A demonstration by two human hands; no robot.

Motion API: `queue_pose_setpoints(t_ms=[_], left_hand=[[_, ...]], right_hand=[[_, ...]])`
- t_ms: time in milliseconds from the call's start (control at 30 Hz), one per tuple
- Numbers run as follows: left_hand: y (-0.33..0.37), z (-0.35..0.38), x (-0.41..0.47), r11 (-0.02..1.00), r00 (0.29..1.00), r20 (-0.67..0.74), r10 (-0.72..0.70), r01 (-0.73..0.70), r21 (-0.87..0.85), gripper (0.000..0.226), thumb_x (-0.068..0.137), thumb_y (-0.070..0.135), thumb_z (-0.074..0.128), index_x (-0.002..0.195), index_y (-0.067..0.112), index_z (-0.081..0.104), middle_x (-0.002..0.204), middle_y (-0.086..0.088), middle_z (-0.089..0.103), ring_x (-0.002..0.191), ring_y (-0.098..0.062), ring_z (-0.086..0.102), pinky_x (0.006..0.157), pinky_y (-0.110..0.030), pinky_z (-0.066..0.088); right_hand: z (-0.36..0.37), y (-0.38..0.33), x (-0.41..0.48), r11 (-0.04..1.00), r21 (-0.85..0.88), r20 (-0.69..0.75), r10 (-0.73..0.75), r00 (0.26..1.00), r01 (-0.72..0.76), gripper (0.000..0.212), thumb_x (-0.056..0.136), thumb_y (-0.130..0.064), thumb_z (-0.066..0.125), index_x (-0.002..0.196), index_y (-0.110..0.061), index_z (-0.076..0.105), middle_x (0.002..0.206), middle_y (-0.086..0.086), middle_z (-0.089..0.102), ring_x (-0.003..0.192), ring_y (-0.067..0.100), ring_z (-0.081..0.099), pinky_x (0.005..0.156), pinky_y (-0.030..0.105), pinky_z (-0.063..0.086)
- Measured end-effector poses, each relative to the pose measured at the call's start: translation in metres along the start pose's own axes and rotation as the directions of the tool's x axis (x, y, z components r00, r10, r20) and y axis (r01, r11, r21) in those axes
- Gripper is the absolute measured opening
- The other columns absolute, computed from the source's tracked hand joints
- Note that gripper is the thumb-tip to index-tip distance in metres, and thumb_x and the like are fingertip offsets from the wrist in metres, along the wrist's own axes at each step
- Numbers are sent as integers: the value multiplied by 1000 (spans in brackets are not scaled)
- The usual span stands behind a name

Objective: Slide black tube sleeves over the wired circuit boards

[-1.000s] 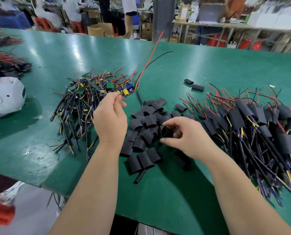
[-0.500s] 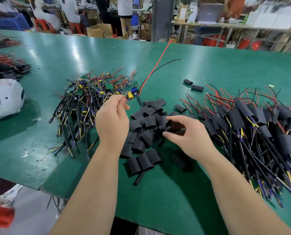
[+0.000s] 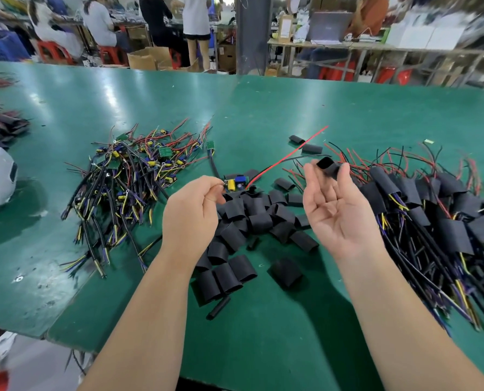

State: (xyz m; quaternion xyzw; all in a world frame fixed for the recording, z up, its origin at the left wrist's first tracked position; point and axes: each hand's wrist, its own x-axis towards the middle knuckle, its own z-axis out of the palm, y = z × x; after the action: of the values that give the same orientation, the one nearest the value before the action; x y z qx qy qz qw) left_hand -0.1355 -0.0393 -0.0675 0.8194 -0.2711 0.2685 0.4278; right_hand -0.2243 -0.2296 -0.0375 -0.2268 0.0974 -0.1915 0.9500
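- Black tube sleeve (image 3: 327, 167) is pinched between the thumb and fingertip of my right hand (image 3: 339, 210), which is palm up and raised over the tabletop (image 3: 291, 334). Its other fingers (image 3: 324, 198) curl loosely over the palm.
- My left hand (image 3: 191, 213) has its fingers curled and pinches the left end of a wired circuit board (image 3: 236, 183), held just over the loose sleeves.
- I see the board's red wire (image 3: 288, 156) and black wire (image 3: 300, 158) run right and far, ending near the held sleeve. Sleeve and board are apart.
- Loose sleeves (image 3: 252, 218) lie heaped between my hands.
- Bare wired boards (image 3: 128, 176) are piled to the left, and sleeved boards (image 3: 438, 221) to the right.
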Motion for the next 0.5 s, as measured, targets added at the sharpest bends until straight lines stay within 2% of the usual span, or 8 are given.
queue_pose_setpoints(t_ms=[133,267,400,500], left_hand=[[1,1,-1,1000,1000,14,-16,16,-7,24,93,17,44,87,11,67,72,12,60,58,6,47,56,-9,28],[2,2,-1,1000,1000,5,-4,4,-10,23,93,16,45,88,11,67,72,12,61,58,5,48,57,-7,29],[2,2,-1,1000,999,-32,-12,12,-15,25,95,17,43,87,11,66,73,12,61,59,4,47,56,-9,29],[2,1,-1,1000,1000,-26,-11,11,-8,25,94,17,43,88,10,66,74,11,61,58,1,46,56,-14,31]], right_hand=[[2,-2,-4,998,67,2,-2,1000,2,34,84,-27,62,102,3,62,97,11,74,94,18,72,70,21,58],[3,-4,-4,993,117,-44,13,999,-8,29,88,-22,62,99,4,61,95,16,73,89,20,73,65,22,58],[3,-1,-4,993,117,-94,27,995,-16,26,89,-21,63,98,3,61,93,16,74,86,21,73,62,21,57],[4,-1,-5,993,115,-92,35,995,-24,32,90,-24,62,102,5,58,93,18,73,85,20,73,61,21,57]])
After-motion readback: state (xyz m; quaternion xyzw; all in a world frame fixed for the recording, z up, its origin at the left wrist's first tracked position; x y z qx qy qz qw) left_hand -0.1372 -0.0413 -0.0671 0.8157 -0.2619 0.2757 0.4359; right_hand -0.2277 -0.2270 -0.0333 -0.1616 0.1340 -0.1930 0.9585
